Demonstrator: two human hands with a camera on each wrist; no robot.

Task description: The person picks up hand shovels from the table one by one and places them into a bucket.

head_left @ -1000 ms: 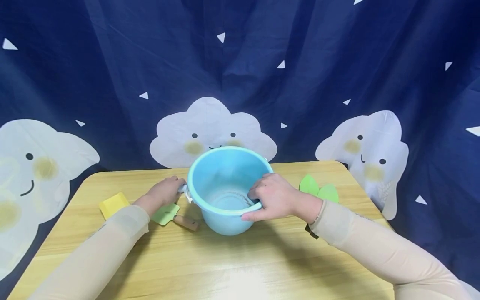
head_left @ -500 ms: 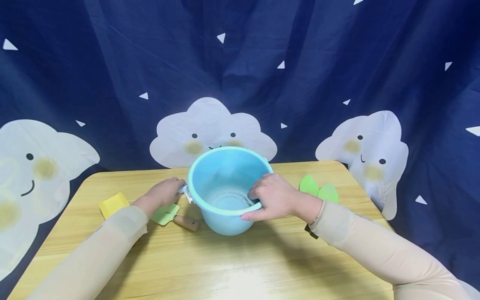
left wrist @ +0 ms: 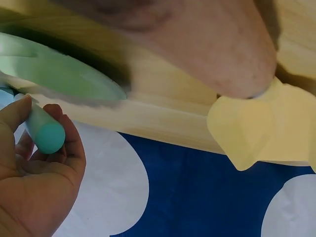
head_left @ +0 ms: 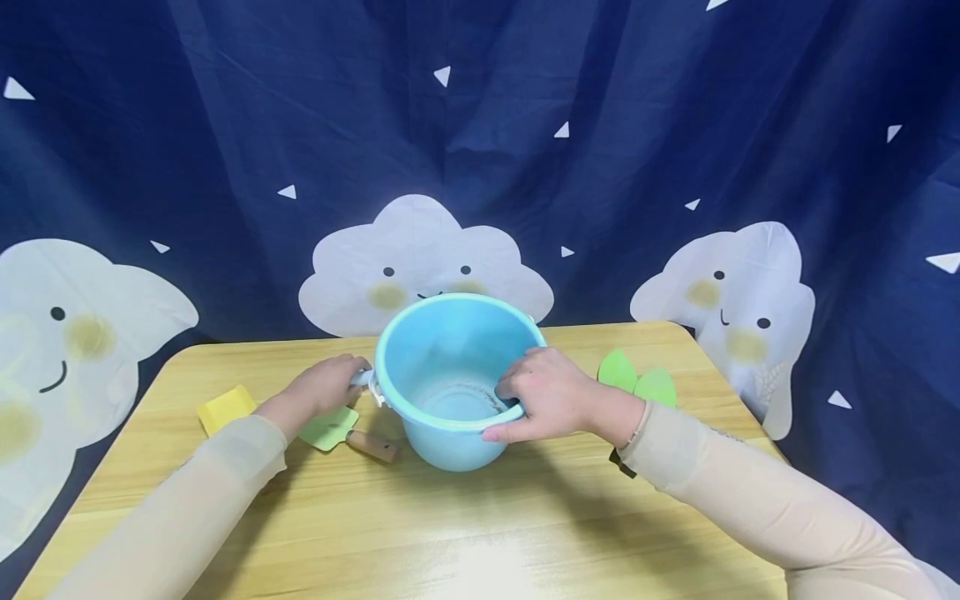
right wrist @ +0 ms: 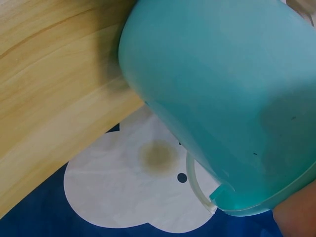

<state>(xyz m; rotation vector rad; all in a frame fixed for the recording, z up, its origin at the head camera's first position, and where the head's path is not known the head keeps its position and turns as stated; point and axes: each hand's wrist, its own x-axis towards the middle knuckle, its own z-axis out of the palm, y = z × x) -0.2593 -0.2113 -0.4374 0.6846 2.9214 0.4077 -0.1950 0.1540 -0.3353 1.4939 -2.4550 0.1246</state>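
Observation:
A light-blue bucket [head_left: 457,450] stands tilted at the middle of the table, its opening toward me. My right hand [head_left: 551,392] grips its near right rim, thumb outside and fingers inside. The right wrist view shows the bucket's outer wall [right wrist: 212,89] and its pale bail [right wrist: 195,182]. At the left rim my left hand [head_left: 327,385] holds a pale blue rod [head_left: 363,377], whose teal end [left wrist: 51,138] shows in the left wrist view. Where the rod leads, I cannot tell. Below the left hand lies a toy shovel with a green blade [head_left: 330,429] and a wooden handle [head_left: 372,445].
A yellow piece [head_left: 227,409] lies on the table [head_left: 450,525] to the left, beside the left wrist. Two green leaf-shaped pieces [head_left: 617,370] lie behind the right forearm. A dark blue curtain [head_left: 480,150] with printed clouds hangs behind the table's back edge.
My left hand has shifted very slightly left, showing a little more of the pale blue rod. The right hand and the bucket stay as they were.

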